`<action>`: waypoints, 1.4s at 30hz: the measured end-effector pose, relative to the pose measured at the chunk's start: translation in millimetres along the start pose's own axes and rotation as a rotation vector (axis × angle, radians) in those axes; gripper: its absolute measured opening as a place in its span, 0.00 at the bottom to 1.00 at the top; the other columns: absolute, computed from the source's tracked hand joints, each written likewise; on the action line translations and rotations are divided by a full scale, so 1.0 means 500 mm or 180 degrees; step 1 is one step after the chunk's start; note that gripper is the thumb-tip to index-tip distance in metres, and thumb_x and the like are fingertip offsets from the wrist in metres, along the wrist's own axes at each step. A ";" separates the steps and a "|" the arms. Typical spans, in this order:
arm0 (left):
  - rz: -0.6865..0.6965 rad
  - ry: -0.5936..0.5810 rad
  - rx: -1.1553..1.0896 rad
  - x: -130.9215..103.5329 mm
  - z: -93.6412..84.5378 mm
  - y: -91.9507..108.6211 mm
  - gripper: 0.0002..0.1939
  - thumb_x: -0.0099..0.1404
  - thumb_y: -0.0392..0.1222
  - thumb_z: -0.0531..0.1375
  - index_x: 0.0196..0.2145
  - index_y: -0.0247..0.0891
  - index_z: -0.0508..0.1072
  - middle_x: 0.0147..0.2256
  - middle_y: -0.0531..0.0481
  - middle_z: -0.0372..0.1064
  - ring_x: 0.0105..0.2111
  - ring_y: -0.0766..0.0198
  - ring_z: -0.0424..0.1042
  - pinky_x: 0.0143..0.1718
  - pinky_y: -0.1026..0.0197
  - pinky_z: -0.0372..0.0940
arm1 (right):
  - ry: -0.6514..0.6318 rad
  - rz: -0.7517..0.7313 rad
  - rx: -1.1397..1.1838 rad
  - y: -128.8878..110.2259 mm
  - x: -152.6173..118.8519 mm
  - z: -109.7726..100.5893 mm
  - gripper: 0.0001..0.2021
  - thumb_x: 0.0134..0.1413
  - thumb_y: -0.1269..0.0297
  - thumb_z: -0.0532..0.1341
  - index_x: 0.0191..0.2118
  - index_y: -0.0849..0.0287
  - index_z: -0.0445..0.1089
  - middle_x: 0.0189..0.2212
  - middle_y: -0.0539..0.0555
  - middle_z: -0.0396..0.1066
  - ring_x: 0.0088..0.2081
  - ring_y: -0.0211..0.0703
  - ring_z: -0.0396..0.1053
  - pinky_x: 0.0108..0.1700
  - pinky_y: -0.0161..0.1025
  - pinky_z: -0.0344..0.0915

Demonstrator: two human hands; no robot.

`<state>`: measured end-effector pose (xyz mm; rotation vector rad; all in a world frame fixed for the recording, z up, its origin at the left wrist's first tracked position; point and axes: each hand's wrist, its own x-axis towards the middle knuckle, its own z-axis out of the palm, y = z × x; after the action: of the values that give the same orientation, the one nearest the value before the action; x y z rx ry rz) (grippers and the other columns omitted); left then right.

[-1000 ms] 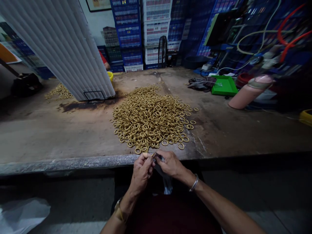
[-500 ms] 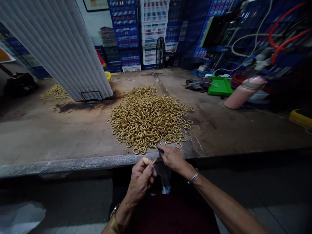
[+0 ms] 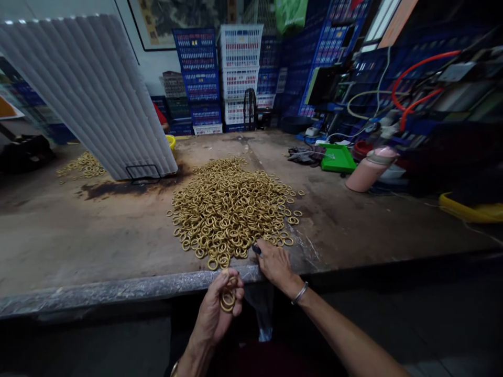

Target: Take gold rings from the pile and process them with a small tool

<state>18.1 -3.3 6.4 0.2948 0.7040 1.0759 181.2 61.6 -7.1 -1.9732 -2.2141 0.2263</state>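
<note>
- A few gold rings (image 3: 227, 298) are held in the left hand (image 3: 218, 310), with the fingers curled around them, just below the near edge of the table (image 3: 78, 246).
- A small dark tool (image 3: 256, 249) is pinched in the right hand (image 3: 276, 263), which is rested on the table edge with its fingers closed on the tool.
- The tip of the tool is placed against the near rim of a big pile of gold rings (image 3: 230, 207) spread over the middle of the table.
- A clear plastic bag (image 3: 265, 309) is seen hanging below the table edge, between the two hands.
- A metal bangle (image 3: 299, 292) is worn on the right wrist.
- A white ribbed panel (image 3: 94, 99) is propped on the table to the left of the pile, and a smaller heap of rings (image 3: 80, 165) lies beyond it.
- A green tray (image 3: 337, 157) and a pink bottle (image 3: 369, 168) are set well apart from the pile, to the right.
</note>
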 end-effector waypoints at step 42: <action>0.0417 0.0237 0.1414 0.007 0.018 -0.002 0.15 0.55 0.52 0.58 0.27 0.36 0.62 0.20 0.58 0.58 0.15 0.77 0.52 0.15 0.72 0.44 | -0.0522 0.0137 0.3353 -0.054 -0.028 -0.018 0.08 0.49 0.64 0.52 0.22 0.60 0.61 0.16 0.46 0.61 0.20 0.32 0.58 0.25 0.30 0.56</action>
<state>25.7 0.5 11.4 0.6921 1.0011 1.0506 158.6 44.4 7.2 -1.3937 -1.5418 1.2758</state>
